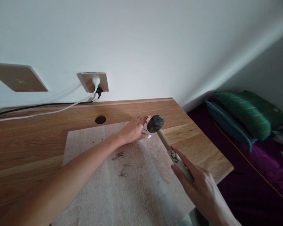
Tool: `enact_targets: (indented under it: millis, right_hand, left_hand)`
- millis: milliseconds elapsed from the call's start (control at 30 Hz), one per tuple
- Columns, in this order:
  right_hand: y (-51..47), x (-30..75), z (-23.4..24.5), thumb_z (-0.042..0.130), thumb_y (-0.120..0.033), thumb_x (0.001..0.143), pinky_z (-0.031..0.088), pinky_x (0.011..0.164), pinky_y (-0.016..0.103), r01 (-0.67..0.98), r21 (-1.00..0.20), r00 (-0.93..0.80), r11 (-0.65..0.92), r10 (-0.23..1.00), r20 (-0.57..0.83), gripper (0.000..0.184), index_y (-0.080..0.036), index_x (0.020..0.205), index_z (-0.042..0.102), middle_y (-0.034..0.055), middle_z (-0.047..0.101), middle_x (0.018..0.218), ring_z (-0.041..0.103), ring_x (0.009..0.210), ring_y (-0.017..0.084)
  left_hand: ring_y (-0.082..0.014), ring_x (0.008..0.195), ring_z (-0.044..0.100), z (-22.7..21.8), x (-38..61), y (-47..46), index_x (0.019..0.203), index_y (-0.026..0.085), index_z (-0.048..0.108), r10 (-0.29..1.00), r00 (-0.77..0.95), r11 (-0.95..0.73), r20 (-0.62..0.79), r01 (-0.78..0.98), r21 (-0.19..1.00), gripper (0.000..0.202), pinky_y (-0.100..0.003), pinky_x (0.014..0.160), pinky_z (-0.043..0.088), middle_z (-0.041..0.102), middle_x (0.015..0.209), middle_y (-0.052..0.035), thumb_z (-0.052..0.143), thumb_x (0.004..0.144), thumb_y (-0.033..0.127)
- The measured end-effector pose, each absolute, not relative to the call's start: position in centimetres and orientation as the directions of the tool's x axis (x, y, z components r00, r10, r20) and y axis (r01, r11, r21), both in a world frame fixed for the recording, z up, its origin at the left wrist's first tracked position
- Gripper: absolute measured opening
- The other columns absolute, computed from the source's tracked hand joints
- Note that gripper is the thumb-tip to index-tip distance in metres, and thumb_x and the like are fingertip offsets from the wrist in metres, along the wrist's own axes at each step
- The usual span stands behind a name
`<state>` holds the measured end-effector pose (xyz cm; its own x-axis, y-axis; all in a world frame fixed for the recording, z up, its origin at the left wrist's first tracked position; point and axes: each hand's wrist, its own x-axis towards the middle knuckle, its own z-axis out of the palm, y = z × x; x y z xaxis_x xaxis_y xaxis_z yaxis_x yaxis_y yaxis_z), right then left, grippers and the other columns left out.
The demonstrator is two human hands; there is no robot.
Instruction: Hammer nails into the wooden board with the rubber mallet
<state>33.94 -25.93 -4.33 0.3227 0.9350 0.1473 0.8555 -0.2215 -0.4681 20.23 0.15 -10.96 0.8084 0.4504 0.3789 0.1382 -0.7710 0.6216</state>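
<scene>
My right hand (195,179) grips the taped handle of a mallet (165,139), whose dark, rounded head hangs over the far right part of a pale, thin wooden board (89,185). My left hand (134,130) reaches across this board to near its far edge. Its thumb and fingers curl around a small spot just left of the mallet head. A thin dark line and a bit of white show between them, but what they hold is partly hidden. Several loose screws or nails (120,155) lie on the board, below my left wrist.
The board rests on a wooden tabletop (202,150) with a round cable hole (100,119). Along the wall, a white cable (49,113) and a black one run to a socket (102,80). Right of the table are green cushions (247,110) on purple fabric (233,175).
</scene>
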Motion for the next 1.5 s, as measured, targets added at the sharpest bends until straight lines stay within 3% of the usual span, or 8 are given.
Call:
enact_targets:
  millis: [133, 367, 500, 633, 767, 1033, 1200, 1500]
  right_hand:
    - [-26.6, 34.3, -5.1, 0.054, -0.046, 0.105, 0.067, 0.076, 0.027, 0.788, -0.515, 0.481, -0.337, 0.859, 0.176, 0.054, -0.019, 0.151, 0.061, 0.0067, 0.085, 0.108, 0.084, 0.093, 0.025]
    - [-27.4, 36.4, -7.0, 0.050, -0.044, 0.105, 0.066, 0.071, 0.030, 0.842, -0.437, 0.392, -0.316, 0.915, 0.095, 0.057, -0.014, 0.152, 0.060, 0.0110, 0.086, 0.104, 0.084, 0.088, 0.028]
    - [-27.7, 36.3, -8.2, 0.046, -0.045, 0.106, 0.067, 0.069, 0.032, 0.859, -0.416, 0.381, -0.300, 0.916, 0.128, 0.059, -0.014, 0.155, 0.056, 0.0125, 0.086, 0.098, 0.084, 0.077, 0.028]
    - [-28.0, 36.0, -9.1, 0.045, -0.044, 0.108, 0.067, 0.074, 0.033, 0.867, -0.417, 0.374, -0.272, 0.909, 0.184, 0.059, -0.015, 0.159, 0.051, 0.0144, 0.085, 0.103, 0.084, 0.084, 0.029]
    - [-28.1, 35.9, -9.4, 0.045, -0.044, 0.108, 0.067, 0.073, 0.036, 0.866, -0.420, 0.379, -0.273, 0.906, 0.191, 0.057, -0.018, 0.158, 0.052, 0.0132, 0.085, 0.102, 0.084, 0.078, 0.029]
    - [-27.5, 36.1, -9.1, 0.041, -0.046, 0.108, 0.065, 0.064, 0.040, 0.863, -0.389, 0.391, -0.322, 0.913, 0.113, 0.060, -0.014, 0.157, 0.049, 0.0133, 0.085, 0.091, 0.083, 0.080, 0.034]
    - [-27.2, 38.1, -8.3, 0.045, -0.033, 0.102, 0.063, 0.059, 0.036, 0.905, -0.391, 0.205, -0.167, 0.977, 0.057, 0.046, -0.019, 0.144, 0.061, 0.0132, 0.083, 0.094, 0.080, 0.067, 0.030]
    - [-27.4, 37.9, -10.3, 0.035, -0.005, 0.098, 0.063, 0.066, 0.037, 0.983, 0.141, -0.153, 0.117, 0.949, 0.276, 0.038, -0.012, 0.115, 0.068, 0.0280, 0.073, 0.127, 0.078, 0.072, 0.026]
  left_hand:
    - [-0.0336, 0.124, 0.061, -10.8, 20.1, 0.0, 0.133, 0.019, 0.054, 0.462, 0.814, -0.765, 0.352, 0.166, 0.622, 0.062, -0.052, 0.110, 0.047, 0.068, 0.126, -0.0130, 0.083, 0.078, 0.025]
    - [-0.0173, 0.079, 0.059, -5.8, 16.6, 1.4, 0.090, 0.019, 0.058, 0.454, 0.862, -0.710, 0.226, 0.197, 0.676, 0.010, -0.032, 0.076, 0.047, 0.064, 0.092, -0.0040, 0.064, 0.082, 0.019]
    - [-0.0142, 0.071, 0.056, -1.4, 12.6, 0.2, 0.084, 0.020, 0.061, 0.233, 0.972, -0.762, -0.034, 0.204, 0.615, 0.008, -0.029, 0.067, 0.039, 0.065, 0.082, 0.0003, 0.059, 0.079, 0.014]
    - [-0.0184, 0.080, 0.060, -0.6, 10.5, -2.2, 0.083, 0.020, 0.061, 0.262, 0.945, -0.835, -0.196, 0.324, 0.445, 0.011, -0.031, 0.070, 0.038, 0.066, 0.085, -0.0016, 0.059, 0.078, 0.010]
    - [-0.0185, 0.081, 0.061, -1.9, 10.5, -3.4, 0.082, 0.019, 0.060, 0.270, 0.933, -0.842, -0.239, 0.349, 0.412, 0.015, -0.031, 0.069, 0.038, 0.066, 0.087, -0.0018, 0.059, 0.079, 0.005]
    - [-0.0145, 0.072, 0.056, -2.8, 10.7, -3.9, 0.079, 0.019, 0.057, 0.280, 0.929, -0.821, -0.241, 0.361, 0.441, 0.019, -0.029, 0.065, 0.037, 0.061, 0.084, 0.0003, 0.061, 0.080, 0.000]
    - [-0.0134, 0.076, 0.058, -3.8, 9.9, -3.5, 0.083, 0.019, 0.061, 0.269, 0.946, -0.785, -0.182, 0.325, 0.528, 0.020, -0.027, 0.070, 0.041, 0.061, 0.091, 0.0005, 0.057, 0.083, 0.000]
    - [-0.0157, 0.089, 0.068, -4.7, 11.5, -1.9, 0.099, 0.020, 0.073, 0.363, 0.918, -0.711, 0.162, 0.161, 0.684, 0.024, -0.029, 0.083, 0.053, 0.073, 0.098, -0.0023, 0.058, 0.089, 0.003]
